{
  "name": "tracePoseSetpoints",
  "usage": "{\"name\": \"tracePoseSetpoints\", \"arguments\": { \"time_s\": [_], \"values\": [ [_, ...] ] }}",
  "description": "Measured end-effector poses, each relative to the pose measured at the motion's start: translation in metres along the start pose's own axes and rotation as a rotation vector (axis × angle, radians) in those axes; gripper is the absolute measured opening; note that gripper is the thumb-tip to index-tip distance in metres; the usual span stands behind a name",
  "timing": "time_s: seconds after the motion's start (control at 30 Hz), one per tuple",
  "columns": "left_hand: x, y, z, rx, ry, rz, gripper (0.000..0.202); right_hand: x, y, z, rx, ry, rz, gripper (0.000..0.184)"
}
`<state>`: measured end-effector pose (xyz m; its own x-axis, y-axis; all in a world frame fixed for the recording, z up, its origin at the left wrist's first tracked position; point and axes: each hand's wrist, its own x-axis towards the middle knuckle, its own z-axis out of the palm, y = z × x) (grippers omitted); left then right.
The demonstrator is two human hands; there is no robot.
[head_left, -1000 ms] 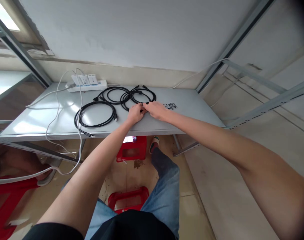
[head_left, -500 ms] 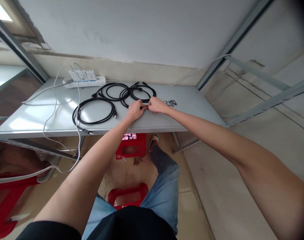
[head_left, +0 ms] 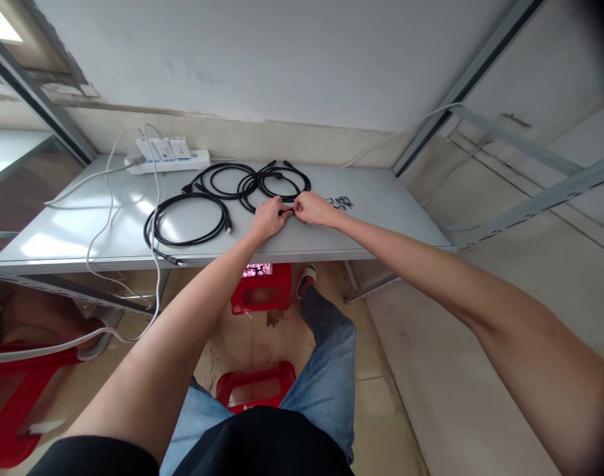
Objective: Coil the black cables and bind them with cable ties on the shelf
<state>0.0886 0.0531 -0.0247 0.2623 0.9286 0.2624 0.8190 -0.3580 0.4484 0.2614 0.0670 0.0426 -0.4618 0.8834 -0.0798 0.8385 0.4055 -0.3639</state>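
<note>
My left hand [head_left: 270,217] is closed at the near side of a coiled black cable [head_left: 270,193], its fingertips pinched around the dark strand. Right beside it, my right hand [head_left: 311,208] is curled in a pinch, fingertips almost meeting those of the left. A short dark bit shows between the two hands; what the right fingers hold is too small to make out. Several short black ties [head_left: 343,202] lie loose just right of my right hand. Another coiled black cable [head_left: 227,182] overlaps the first at its left, and a separate cable coil [head_left: 187,243] lies nearer the front edge.
The grey metal table [head_left: 381,228] backs onto a wall. A white power strip [head_left: 192,162] with plugged-in adapters stands at the back left, and a white cord [head_left: 159,277] hangs over the front edge. Red stools [head_left: 262,294] are underneath; metal posts frame both sides.
My right hand's fingers have shifted slightly at the pinch and its wrist has turned a little. The left hand and the cable coils stay where they were.
</note>
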Motion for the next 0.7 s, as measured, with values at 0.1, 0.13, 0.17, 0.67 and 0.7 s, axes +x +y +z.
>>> {"name": "tracePoseSetpoints", "arguments": {
  "time_s": [0.1,0.13,0.17,0.67,0.7],
  "values": [
    [0.0,0.001,0.0,0.001,0.005,-0.007,0.028,-0.001,0.0,0.001,-0.393,0.046,-0.133,0.02],
    [0.0,0.001,0.0,0.002,0.005,-0.008,0.028,-0.001,-0.001,0.001,-0.483,0.039,-0.159,0.025],
    [0.0,0.001,0.0,0.003,0.005,-0.008,0.027,-0.002,-0.002,0.001,-0.557,0.026,-0.185,0.028],
    [0.003,-0.005,0.002,0.032,-0.006,0.008,0.025,-0.006,-0.011,-0.002,-0.875,-0.044,-0.504,0.035],
    [0.003,-0.005,0.002,0.034,-0.005,0.01,0.025,-0.006,-0.011,-0.002,-0.81,-0.037,-0.491,0.033]
  ]
}}
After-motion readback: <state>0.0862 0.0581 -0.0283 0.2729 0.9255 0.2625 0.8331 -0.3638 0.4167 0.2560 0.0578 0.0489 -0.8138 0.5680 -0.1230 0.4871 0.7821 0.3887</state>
